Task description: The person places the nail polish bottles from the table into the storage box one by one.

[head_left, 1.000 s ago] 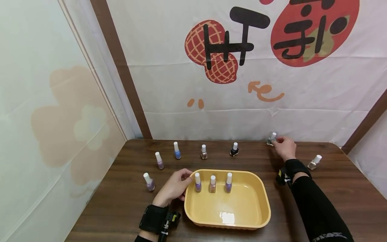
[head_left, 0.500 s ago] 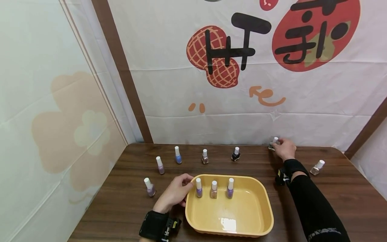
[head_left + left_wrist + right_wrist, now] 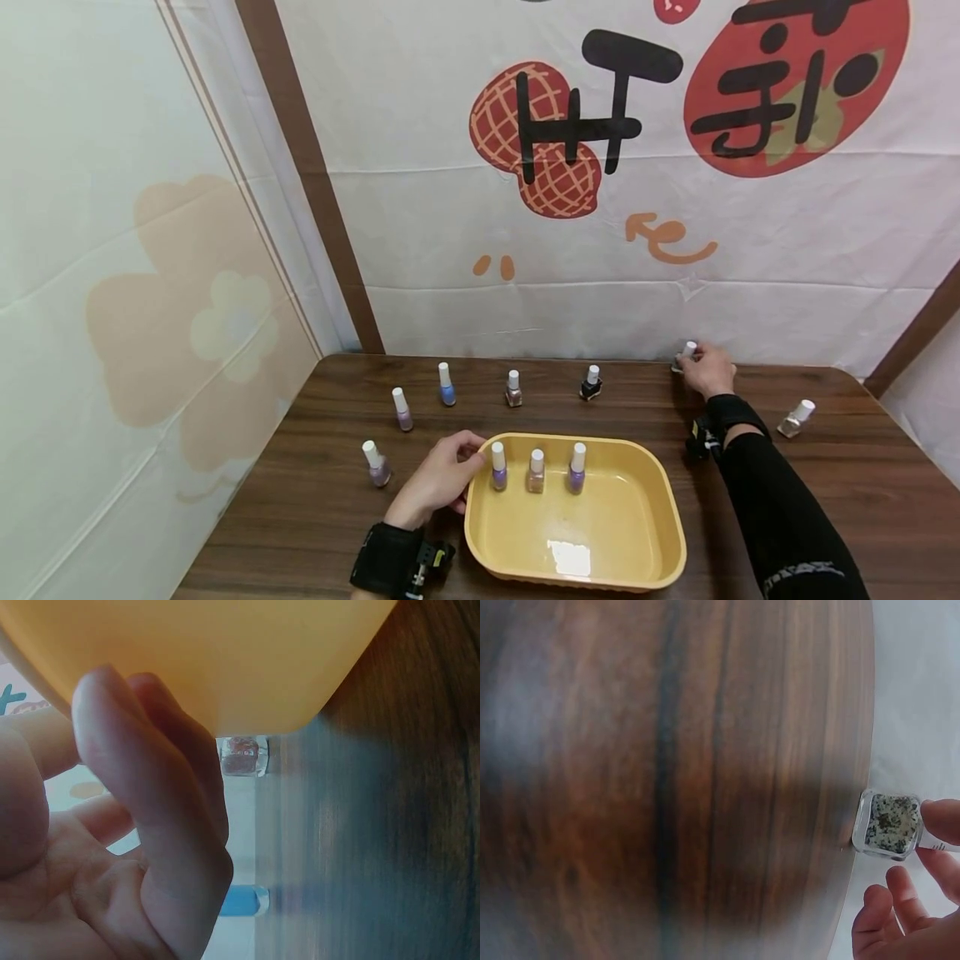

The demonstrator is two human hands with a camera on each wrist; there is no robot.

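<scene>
At the back right edge of the table, my right hand (image 3: 708, 372) pinches the white cap of a nail polish bottle (image 3: 892, 823) between thumb and finger. Its clear glass shows dark and pale speckles, and its base is right at the tabletop. My left hand (image 3: 442, 473) grips the upper left corner of a yellow tray (image 3: 573, 578), its fingers (image 3: 150, 765) against the outer wall. Inside the tray, along its far side, stand a purple bottle (image 3: 498, 477), a pinkish bottle (image 3: 536, 482) and another purple bottle (image 3: 576, 480).
Left of the tray stand two lilac bottles (image 3: 379, 473) (image 3: 403, 417). Behind it are a blue bottle (image 3: 447, 393), a brownish bottle (image 3: 513, 395) and a black bottle (image 3: 591, 387). A clear, pale bottle (image 3: 792, 423) is at the right. A printed cloth (image 3: 420, 317) hangs behind the table.
My right fingers have moved from beside the speckled bottle onto its cap. My left hand keeps its grip on the tray. The head view has shifted slightly.
</scene>
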